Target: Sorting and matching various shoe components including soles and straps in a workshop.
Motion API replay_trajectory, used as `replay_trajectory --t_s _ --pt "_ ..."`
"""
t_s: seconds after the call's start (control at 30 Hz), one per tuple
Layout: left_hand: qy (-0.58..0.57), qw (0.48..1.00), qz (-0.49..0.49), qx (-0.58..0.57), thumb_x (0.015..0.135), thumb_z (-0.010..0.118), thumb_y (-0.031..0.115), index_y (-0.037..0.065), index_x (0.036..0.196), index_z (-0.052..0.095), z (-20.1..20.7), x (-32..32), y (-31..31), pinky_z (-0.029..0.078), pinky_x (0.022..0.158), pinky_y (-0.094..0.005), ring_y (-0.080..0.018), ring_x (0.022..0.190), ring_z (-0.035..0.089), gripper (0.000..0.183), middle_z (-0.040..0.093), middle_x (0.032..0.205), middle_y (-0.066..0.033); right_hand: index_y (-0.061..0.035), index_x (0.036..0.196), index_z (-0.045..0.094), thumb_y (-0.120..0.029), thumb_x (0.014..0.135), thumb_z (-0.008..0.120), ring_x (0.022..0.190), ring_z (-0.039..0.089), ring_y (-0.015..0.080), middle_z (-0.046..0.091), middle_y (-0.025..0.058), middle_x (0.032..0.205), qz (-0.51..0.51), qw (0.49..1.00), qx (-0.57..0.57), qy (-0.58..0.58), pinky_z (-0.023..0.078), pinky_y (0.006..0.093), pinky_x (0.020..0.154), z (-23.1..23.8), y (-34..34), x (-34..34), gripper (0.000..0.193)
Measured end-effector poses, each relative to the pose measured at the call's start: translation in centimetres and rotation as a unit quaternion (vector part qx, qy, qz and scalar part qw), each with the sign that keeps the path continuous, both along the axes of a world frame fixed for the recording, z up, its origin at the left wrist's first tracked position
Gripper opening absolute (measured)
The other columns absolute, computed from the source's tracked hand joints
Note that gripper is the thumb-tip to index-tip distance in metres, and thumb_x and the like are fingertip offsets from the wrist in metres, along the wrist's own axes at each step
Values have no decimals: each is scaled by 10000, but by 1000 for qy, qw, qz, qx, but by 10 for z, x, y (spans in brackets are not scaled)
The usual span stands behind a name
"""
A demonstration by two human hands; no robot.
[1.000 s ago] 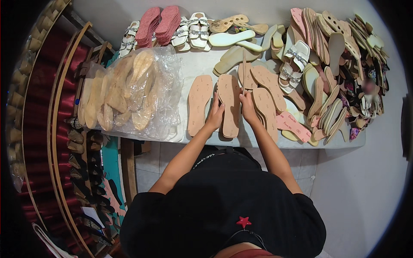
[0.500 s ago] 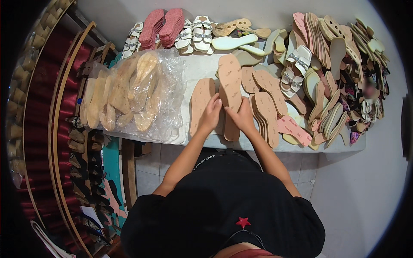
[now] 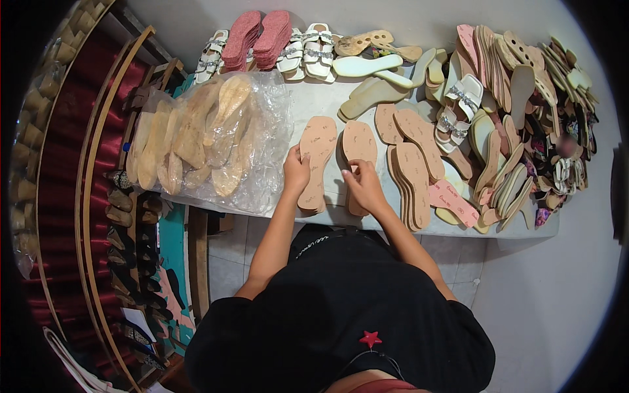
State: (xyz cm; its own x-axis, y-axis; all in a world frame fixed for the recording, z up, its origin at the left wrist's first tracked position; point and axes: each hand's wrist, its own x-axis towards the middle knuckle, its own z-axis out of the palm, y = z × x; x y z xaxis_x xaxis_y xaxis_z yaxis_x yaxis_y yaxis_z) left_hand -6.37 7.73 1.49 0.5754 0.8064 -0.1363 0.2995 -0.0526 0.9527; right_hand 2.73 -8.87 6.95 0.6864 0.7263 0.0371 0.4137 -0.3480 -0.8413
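A tan, printed insole (image 3: 319,141) lies on a low stack at the front of the table. My left hand (image 3: 297,173) is closed on its left edge, fingers bent at the rim. Just right of it, a second tan insole stack (image 3: 360,139) rests on the table. My right hand (image 3: 365,187) is over the lower half of that stack, thumb and fingers apart; the hand hides part of the top insole. Further right is a fanned pile of similar tan insoles (image 3: 413,177), with more tan insoles (image 3: 417,134) behind it.
A clear plastic bag of wooden-looking soles (image 3: 209,137) is on the left. White sandals (image 3: 319,52) and pink sole stacks (image 3: 273,36) line the back. Heaped soles and sandals (image 3: 517,131) crowd the right. A shoe rack (image 3: 121,236) stands at left beside the table (image 3: 255,208).
The insole that both hands held raised is now down on the left stack. My left hand moved left with it; my right hand came away and rests over the right stack.
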Motion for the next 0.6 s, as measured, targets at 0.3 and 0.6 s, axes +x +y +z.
replay_trajectory --t_s 0.3,0.6 --pt "200 952 7 234 720 628 127 -18 1211 394 41 5 -24 353 898 -400 -328 1081 420 563 387 1192 -246 29 982 537 -274 834 518 682 492 224 491 139 755 -62 997 18 41 405 329 636 -21 -18 16 337" --pt "102 944 -111 293 674 675 124 34 1194 428 30 -6 -23 315 959 -399 -375 1168 335 583 263 1313 -227 24 950 553 -258 833 518 662 492 220 489 135 750 -84 995 39 25 407 331 630 -18 -4 11 307"
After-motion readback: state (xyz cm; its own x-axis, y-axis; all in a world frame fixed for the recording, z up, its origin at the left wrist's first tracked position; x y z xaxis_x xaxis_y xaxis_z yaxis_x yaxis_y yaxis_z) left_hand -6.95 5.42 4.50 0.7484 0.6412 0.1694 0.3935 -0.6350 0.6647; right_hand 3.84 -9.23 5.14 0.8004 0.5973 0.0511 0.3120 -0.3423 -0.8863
